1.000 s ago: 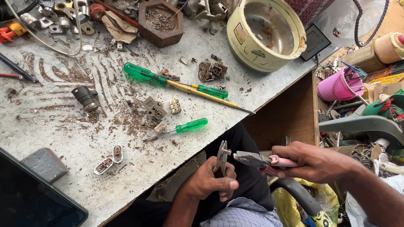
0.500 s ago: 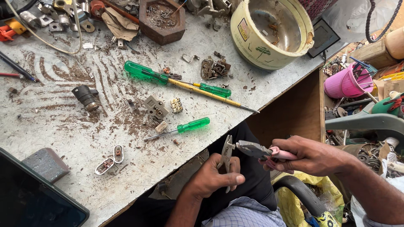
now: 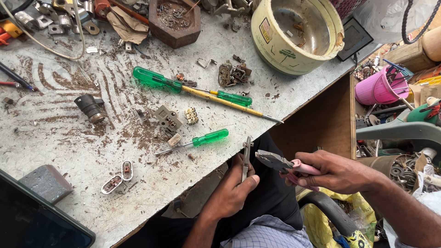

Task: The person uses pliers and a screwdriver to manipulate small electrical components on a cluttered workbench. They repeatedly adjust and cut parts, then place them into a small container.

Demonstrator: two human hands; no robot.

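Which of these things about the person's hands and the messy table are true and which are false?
1. The right hand holds pliers with pink handles. True.
2. The left hand holds a green screwdriver. False: it holds a thin metal piece; the small green screwdriver lies on the table.
3. The pliers point toward the metal piece. True.
4. The pink bucket stands on the table. False: it sits off to the side, past the table's edge.
5. The big cream pot lies upside down. False: its open mouth faces up.
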